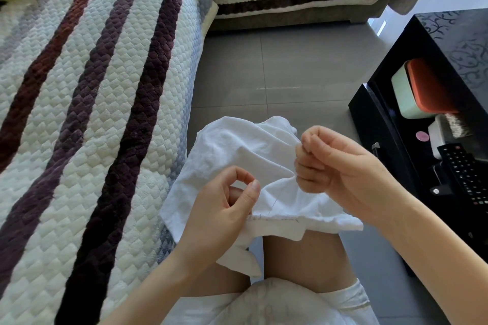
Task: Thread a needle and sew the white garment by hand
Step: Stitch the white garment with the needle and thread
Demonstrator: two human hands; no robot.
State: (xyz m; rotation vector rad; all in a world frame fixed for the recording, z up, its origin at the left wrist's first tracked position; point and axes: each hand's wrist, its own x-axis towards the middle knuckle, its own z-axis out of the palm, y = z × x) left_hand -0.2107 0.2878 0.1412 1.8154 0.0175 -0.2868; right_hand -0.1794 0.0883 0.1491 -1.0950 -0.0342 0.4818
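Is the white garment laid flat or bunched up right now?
Bunched. The white garment drapes in folds over the leg; the left hand holds its stitched hem, the right hand pinches a raised fold.

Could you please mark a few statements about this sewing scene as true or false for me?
1. Both the left hand and the right hand hold the white garment. True.
2. A row of stitches runs along the garment's lower hem. True.
3. The remote control lies on the garment. False: it lies on the black table, at the right.
4. The left hand holds scissors. False: it grips the garment near the hem.
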